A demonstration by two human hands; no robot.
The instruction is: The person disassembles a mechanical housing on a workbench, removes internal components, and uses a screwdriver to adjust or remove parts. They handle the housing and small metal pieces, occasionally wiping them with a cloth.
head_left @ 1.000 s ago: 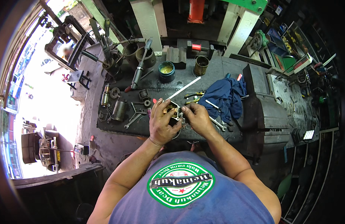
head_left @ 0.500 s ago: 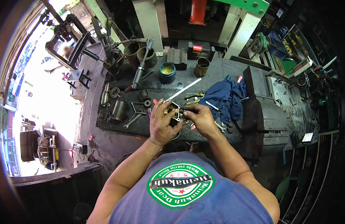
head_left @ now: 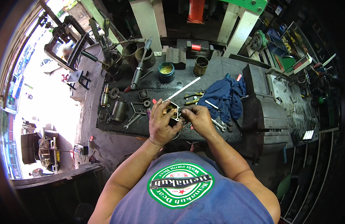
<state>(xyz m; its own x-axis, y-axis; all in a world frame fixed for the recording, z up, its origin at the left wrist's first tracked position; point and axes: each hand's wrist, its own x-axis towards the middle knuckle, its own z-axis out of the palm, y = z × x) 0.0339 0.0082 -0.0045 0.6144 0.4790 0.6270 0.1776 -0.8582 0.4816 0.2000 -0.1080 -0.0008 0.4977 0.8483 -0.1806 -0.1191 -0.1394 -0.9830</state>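
My left hand (head_left: pixel 161 128) is wrapped round a small metal housing (head_left: pixel 179 112) with brass-coloured parts inside, held above the bench's near side. At the housing's right edge, the thumb and fingers of my right hand (head_left: pixel 199 118) are pinched together. Whatever lies between them is too small to make out. Left of my hands are a metal cylinder (head_left: pixel 119 111), an armature with a coppery middle (head_left: pixel 105 96) and an open-end wrench (head_left: pixel 132 121). Yellow-handled pliers (head_left: pixel 193 98) lie just beyond my right hand, and several small parts are partly hidden beneath both hands.
A dark blue cloth (head_left: pixel 223 99) with wrenches on it lies to the right, before a large vise (head_left: pixel 268 119). Along the back stand a tub of yellowish grease (head_left: pixel 166 71), a rusty can (head_left: pixel 201 66) and tool-filled pots (head_left: pixel 112 67). A white strip (head_left: pixel 184 88) lies mid-bench.
My right fingers have shifted slightly at the housing's right edge. My left hand keeps its hold on the housing, almost in the same place.
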